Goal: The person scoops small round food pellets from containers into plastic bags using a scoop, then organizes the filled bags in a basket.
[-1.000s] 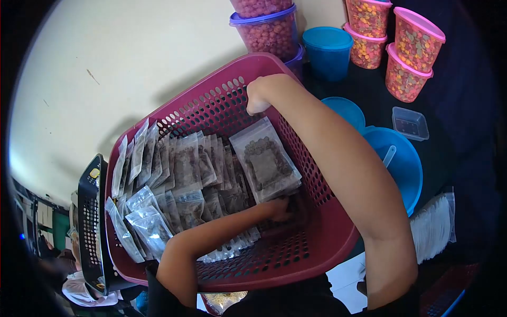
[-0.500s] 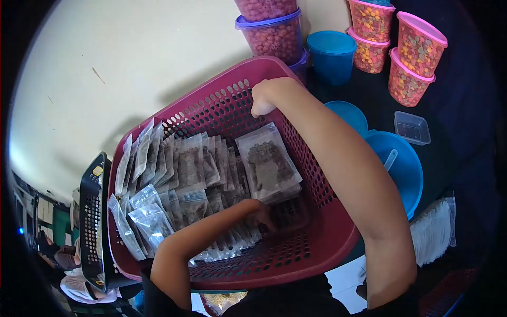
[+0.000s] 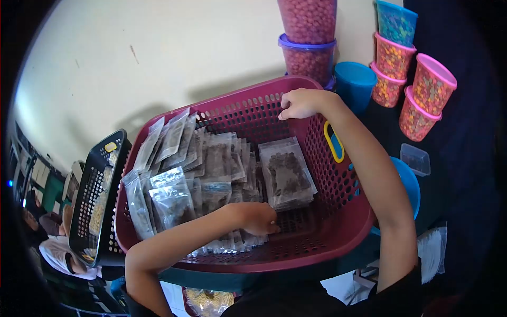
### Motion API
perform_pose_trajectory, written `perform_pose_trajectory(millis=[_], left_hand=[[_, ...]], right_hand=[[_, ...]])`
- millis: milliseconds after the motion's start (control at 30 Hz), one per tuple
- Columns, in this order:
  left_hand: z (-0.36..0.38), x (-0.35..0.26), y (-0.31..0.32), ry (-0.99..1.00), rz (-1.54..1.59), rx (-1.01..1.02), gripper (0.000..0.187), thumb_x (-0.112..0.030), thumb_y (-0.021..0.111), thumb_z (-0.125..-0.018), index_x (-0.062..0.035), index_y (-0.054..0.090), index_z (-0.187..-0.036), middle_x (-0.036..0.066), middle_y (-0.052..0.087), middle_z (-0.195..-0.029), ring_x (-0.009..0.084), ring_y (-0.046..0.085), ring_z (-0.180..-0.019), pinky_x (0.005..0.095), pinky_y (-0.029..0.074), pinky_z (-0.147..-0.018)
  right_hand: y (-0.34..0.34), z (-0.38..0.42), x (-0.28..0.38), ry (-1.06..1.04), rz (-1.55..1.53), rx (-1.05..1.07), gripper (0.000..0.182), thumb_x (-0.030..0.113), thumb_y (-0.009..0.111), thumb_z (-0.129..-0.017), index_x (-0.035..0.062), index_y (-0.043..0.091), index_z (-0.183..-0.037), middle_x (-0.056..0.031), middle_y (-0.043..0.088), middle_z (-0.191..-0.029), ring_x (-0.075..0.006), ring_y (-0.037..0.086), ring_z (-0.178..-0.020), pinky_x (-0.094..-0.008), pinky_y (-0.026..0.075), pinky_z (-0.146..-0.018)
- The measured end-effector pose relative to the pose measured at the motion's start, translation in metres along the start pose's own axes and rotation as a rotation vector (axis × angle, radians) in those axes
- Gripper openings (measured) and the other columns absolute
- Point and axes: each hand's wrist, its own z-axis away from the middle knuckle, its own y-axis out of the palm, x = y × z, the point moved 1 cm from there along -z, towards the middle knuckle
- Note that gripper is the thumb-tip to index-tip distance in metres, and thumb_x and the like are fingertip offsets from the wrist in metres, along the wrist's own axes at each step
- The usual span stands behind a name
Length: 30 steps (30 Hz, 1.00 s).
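Inside a maroon laundry basket [image 3: 351, 227] stand rows of clear zip packets [image 3: 211, 158] with dark contents. A separate pile of packets [image 3: 288, 174] lies flat on the right side. My left hand [image 3: 257, 218] is low in the basket, closed, beside the lower end of the rows and below the pile. Its fingertips point down, and whatever they hold, if anything, is hidden. Across the basket, my right hand [image 3: 303, 103] is by the far right corner, in front of the perforated wall. Its fingers are curled in, and nothing shows between them.
Tubs with pink contents [image 3: 309, 61] stand against the wall. Beside them are a blue tub [image 3: 355, 87] and stacked colourful tubs [image 3: 425, 98]. A clear tray [image 3: 415, 159] and blue basin [image 3: 409, 190] are at right. A black basket [image 3: 97, 195] stands left, near another person [image 3: 63, 256].
The view has shifted, so the basket sits lower and further right in the picture. My left hand's knuckles now show more. My right hand stays by the far right corner.
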Motion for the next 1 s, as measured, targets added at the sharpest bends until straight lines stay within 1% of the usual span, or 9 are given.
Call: perform_pose_trajectory(millis=[67, 233, 267, 333, 400, 533, 600, 733, 1000], left_hand=[[0.041, -0.018, 0.001, 0.032, -0.085, -0.204, 0.037, -0.031, 0.042, -0.082, -0.0025, 0.050, -0.105, 0.016, 0.052, -0.105, 0.0305, 0.048, -0.097, 0.0394, 0.037, -0.084], [0.144, -0.040, 0.040, 0.241, -0.108, -0.702, 0.045, -0.029, 0.050, -0.078, 0.0053, 0.046, -0.106, 0.019, 0.047, -0.111, 0.0302, 0.041, -0.109, 0.0447, 0.027, -0.094], [0.155, -0.046, 0.053, 0.264, -0.121, -0.696, 0.045, -0.029, 0.050, -0.078, 0.0053, 0.046, -0.106, 0.019, 0.047, -0.111, 0.0302, 0.041, -0.109, 0.0447, 0.027, -0.094], [0.170, -0.051, 0.083, 0.117, -0.135, -0.939, 0.047, -0.032, 0.051, -0.077, 0.0011, 0.046, -0.110, 0.017, 0.049, -0.106, 0.0286, 0.046, -0.103, 0.0455, 0.028, -0.093], [0.167, -0.053, 0.114, -0.002, -0.003, -0.924, 0.059, -0.031, 0.060, -0.068, -0.0006, 0.041, -0.115, 0.016, 0.044, -0.115, 0.0317, 0.037, -0.112, 0.0501, 0.017, -0.095], [0.135, -0.051, 0.144, -0.057, 0.008, -1.183, 0.057, -0.031, 0.061, -0.067, -0.0044, 0.043, -0.114, 0.012, 0.044, -0.111, 0.0292, 0.037, -0.108, 0.0466, 0.014, -0.094], [0.114, -0.046, 0.153, -0.130, -0.031, -1.430, 0.050, -0.028, 0.062, -0.067, -0.0101, 0.047, -0.110, 0.008, 0.046, -0.101, 0.0250, 0.041, -0.097, 0.0411, 0.018, -0.089], [0.081, -0.035, 0.162, -0.223, -0.190, -1.751, 0.041, -0.026, 0.061, -0.067, -0.0122, 0.050, -0.103, 0.006, 0.050, -0.096, 0.0223, 0.043, -0.095, 0.0404, 0.018, -0.088], [0.075, -0.034, 0.166, -0.150, -0.244, -1.853, 0.037, -0.024, 0.056, -0.073, -0.0104, 0.050, -0.107, 0.007, 0.050, -0.102, 0.0217, 0.041, -0.102, 0.0414, 0.010, -0.094]], right_hand=[[-0.009, 0.023, 0.021, 0.003, -0.053, -0.031, 0.047, 0.032, 0.055, -0.073, -0.0011, 0.048, -0.105, -0.0184, 0.055, -0.097, -0.0282, 0.053, -0.091, -0.0339, 0.040, -0.079], [0.010, 0.126, 0.079, -0.316, -0.121, -0.065, 0.042, 0.028, 0.055, -0.074, -0.0017, 0.047, -0.102, -0.0184, 0.053, -0.095, -0.0295, 0.053, -0.087, -0.0351, 0.040, -0.078], [0.019, 0.153, 0.091, -0.358, -0.116, -0.061, 0.043, 0.029, 0.054, -0.073, -0.0013, 0.046, -0.103, -0.0192, 0.053, -0.094, -0.0305, 0.052, -0.088, -0.0365, 0.039, -0.080], [0.035, 0.207, 0.111, -0.443, -0.072, -0.178, 0.042, 0.027, 0.053, -0.076, 0.0000, 0.044, -0.106, -0.0173, 0.052, -0.094, -0.0292, 0.051, -0.089, -0.0365, 0.037, -0.083], [0.053, 0.254, 0.125, -0.425, -0.143, -0.254, 0.041, 0.026, 0.052, -0.077, 0.0015, 0.043, -0.108, -0.0150, 0.050, -0.097, -0.0277, 0.050, -0.090, -0.0368, 0.036, -0.083], [0.093, 0.331, 0.138, -0.259, -0.431, -0.355, 0.052, 0.017, 0.065, -0.068, 0.0005, 0.043, -0.112, -0.0128, 0.053, -0.100, -0.0268, 0.051, -0.093, -0.0374, 0.038, -0.084], [0.115, 0.362, 0.147, -0.101, -0.523, -0.361, 0.050, 0.016, 0.064, -0.069, 0.0002, 0.043, -0.112, -0.0128, 0.053, -0.100, -0.0264, 0.051, -0.094, -0.0359, 0.038, -0.083], [0.146, 0.405, 0.164, 0.196, -0.601, -0.386, 0.045, 0.015, 0.061, -0.073, 0.0004, 0.042, -0.111, -0.0134, 0.054, -0.097, -0.0254, 0.053, -0.088, -0.0348, 0.040, -0.076], [0.142, 0.501, 0.230, 0.307, -0.441, -0.752, 0.037, 0.015, 0.065, -0.068, -0.0004, 0.054, -0.099, -0.0134, 0.057, -0.090, -0.0257, 0.056, -0.082, -0.0378, 0.041, -0.075]])
